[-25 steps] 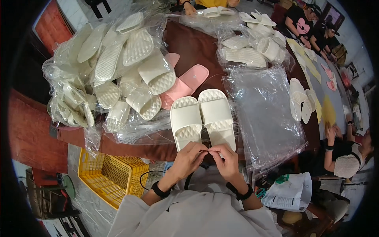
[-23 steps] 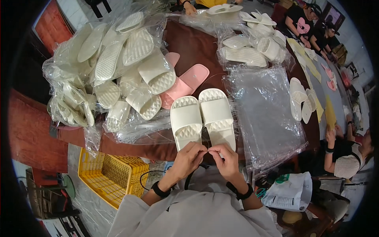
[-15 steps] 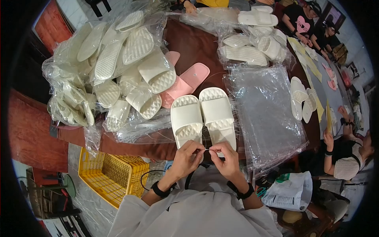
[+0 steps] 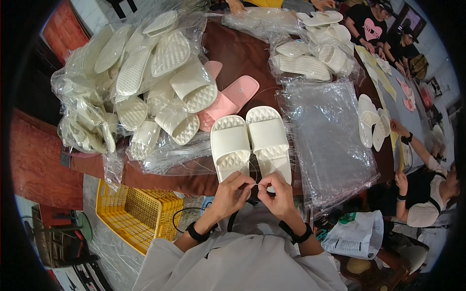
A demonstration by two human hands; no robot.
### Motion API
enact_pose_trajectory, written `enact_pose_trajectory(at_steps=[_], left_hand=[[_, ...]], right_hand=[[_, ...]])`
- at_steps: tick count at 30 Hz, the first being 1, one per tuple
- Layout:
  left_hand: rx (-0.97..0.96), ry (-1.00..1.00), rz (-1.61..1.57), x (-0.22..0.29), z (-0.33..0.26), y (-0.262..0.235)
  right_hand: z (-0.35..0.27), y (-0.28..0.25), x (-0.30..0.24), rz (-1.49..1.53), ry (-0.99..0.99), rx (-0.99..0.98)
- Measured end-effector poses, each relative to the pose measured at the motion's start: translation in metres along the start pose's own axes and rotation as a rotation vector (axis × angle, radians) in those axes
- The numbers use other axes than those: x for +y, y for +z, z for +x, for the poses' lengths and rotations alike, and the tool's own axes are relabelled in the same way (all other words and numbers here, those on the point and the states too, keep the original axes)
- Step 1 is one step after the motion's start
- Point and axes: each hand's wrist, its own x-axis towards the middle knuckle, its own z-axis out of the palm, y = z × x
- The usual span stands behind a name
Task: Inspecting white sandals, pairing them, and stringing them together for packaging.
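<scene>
Two white slide slippers, the left one (image 4: 230, 140) and the right one (image 4: 267, 137), lie side by side at the near table edge, toes pointing away from me. Over their heel ends, my left hand (image 4: 232, 198) and my right hand (image 4: 278, 198) meet with thumbs and forefingers pinched. A thin pale strand (image 4: 256, 184) runs between the fingertips, and a fine loop of it rises toward the gap between the slippers. Just beyond lies a pink slipper (image 4: 238, 95). Fingers cover part of the heels.
Bagged white slippers (image 4: 172, 53) heap up at the left, and more (image 4: 303, 68) lie far right. Flat clear bags (image 4: 325, 140) are stacked right of the pair. A yellow crate (image 4: 128, 213) stands below left. Co-workers (image 4: 422, 189) sit along the right side.
Both hands keep pinching the strand with barely any shift. At the right, a co-worker's arm has stretched out to the table; at the far end, a white slipper has been moved.
</scene>
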Motion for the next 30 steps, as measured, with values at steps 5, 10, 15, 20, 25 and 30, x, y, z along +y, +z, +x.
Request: enact_pose_trajectory(at_steps=[5,10,15,20,25,30], left_hand=[[-0.012,-0.020,-0.115,-0.0040,0.0007,-0.0029],[-0.066,-0.010,-0.144,-0.0081,0.0037,-0.0061],[-0.093,-0.064,-0.174,-0.0065,0.0048,-0.0071],[-0.091,-0.106,-0.201,-0.0060,0.0041,-0.0057],[-0.064,-0.115,-0.193,-0.0060,0.0041,-0.0036],[-0.061,-0.142,-0.200,-0.0051,0.0033,-0.0040]], right_hand=[[0.0019,-0.0001,0.0007,0.054,0.017,-0.040],[0.0053,-0.0026,0.0023,0.132,0.061,-0.101],[0.0077,-0.0032,0.0016,0.136,0.048,-0.121],[0.0062,-0.0008,0.0038,0.077,0.015,-0.105],[0.0057,-0.0014,0.0048,0.068,-0.006,-0.061],[0.0068,-0.0022,0.0018,0.062,-0.007,-0.051]])
